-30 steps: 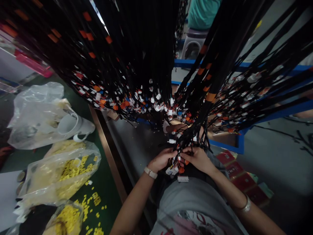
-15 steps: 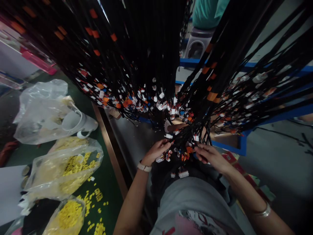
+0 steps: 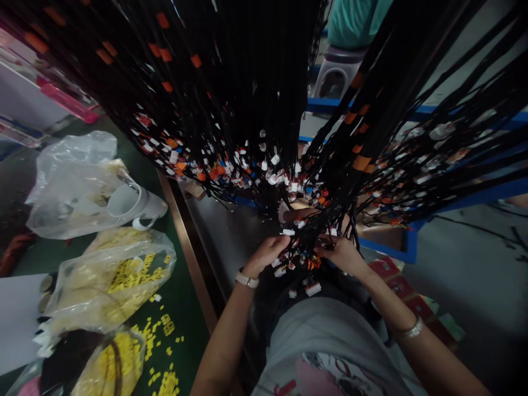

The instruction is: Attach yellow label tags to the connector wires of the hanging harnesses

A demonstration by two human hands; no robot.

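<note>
Green counter (image 3: 192, 308) at left is carrying scattered yellow pieces (image 3: 169, 382). Between the left hand (image 3: 264, 257) and right hand (image 3: 344, 256), a black wire bundle (image 3: 307, 234) is hanging, its white and orange connectors (image 3: 313, 289) fanning out below. Fingers (image 3: 284, 241) are curling at the bundle; whether they are gripping cannot be told. Crowding is likely posing a snag risk, straining connectors if one wire is being tugged.

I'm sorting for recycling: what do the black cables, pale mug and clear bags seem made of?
Black cables: perhaps plastic sheathing, dull and curving. Pale mug: perhaps ceramic or plastic, looking smooth. Clear bags: likely plastic film, shiny and wrinkled.
</note>
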